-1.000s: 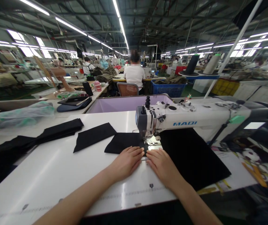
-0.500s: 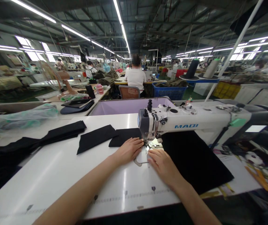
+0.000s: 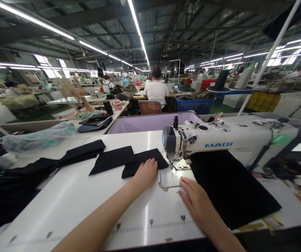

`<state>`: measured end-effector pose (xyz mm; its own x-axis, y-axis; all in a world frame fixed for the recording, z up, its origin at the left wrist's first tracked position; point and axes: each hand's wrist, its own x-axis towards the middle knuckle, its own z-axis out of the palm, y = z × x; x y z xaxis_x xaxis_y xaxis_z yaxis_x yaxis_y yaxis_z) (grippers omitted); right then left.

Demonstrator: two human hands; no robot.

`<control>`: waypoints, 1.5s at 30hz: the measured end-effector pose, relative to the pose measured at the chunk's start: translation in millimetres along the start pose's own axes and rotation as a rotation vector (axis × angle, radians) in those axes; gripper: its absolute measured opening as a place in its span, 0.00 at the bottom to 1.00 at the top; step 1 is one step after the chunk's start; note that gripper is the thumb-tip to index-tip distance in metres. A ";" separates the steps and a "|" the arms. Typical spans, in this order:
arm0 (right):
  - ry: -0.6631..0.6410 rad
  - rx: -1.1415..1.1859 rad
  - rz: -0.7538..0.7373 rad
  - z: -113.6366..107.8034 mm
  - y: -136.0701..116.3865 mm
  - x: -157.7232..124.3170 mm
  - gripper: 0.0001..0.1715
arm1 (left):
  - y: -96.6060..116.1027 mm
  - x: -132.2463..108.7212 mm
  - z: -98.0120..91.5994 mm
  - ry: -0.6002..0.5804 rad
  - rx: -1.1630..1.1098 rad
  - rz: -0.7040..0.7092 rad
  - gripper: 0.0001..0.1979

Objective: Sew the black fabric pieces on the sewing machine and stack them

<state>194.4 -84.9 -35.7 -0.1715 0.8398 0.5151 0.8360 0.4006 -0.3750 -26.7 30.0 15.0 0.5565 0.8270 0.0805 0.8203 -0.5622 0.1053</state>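
"MAQI" (blue) on sewing machine (image 3: 218, 136)

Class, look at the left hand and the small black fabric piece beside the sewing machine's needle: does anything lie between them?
Nothing visible does. The left hand already rests flat on the small black fabric piece, just left of the white sewing machine needle. The right hand lies on the white table, apart from it.

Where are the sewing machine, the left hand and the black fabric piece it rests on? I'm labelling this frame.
sewing machine (image 3: 218, 141), head view, white arm.
left hand (image 3: 145, 172), head view, back of hand.
black fabric piece (image 3: 134, 164), head view, bare middle.
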 end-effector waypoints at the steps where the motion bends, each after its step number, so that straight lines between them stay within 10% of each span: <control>1: 0.007 0.002 -0.003 -0.2 0.2 -0.2 0.21 | -0.9 -2.7 -3.2 0.016 -0.011 -0.014 0.20; 7: 0.019 0.056 0.021 -1.0 -0.9 -1.3 0.18 | -10.1 -8.4 -34.1 0.211 -0.211 -0.136 0.13; 13: 0.027 0.150 0.083 -4.8 0.4 1.9 0.19 | -31.1 -19.9 -41.0 0.782 -0.613 -0.440 0.30; 18: 0.183 0.210 0.230 -20.3 -12.6 7.6 0.21 | -15.5 -48.3 -15.5 0.274 -0.118 0.157 0.25; 24: -0.011 0.177 0.011 -14.5 -56.4 11.5 0.23 | 23.3 -69.6 -21.3 0.047 0.036 0.197 0.27; 45: -0.095 0.125 -0.048 3.1 2.8 26.9 0.17 | 34.7 -23.3 10.2 0.099 -0.183 0.245 0.22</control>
<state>190.6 -60.0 -25.2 -0.2630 0.8471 0.4618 0.7555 0.4785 -0.4476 -9.9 -8.7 6.7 0.7117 0.6668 0.2210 0.6208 -0.7442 0.2465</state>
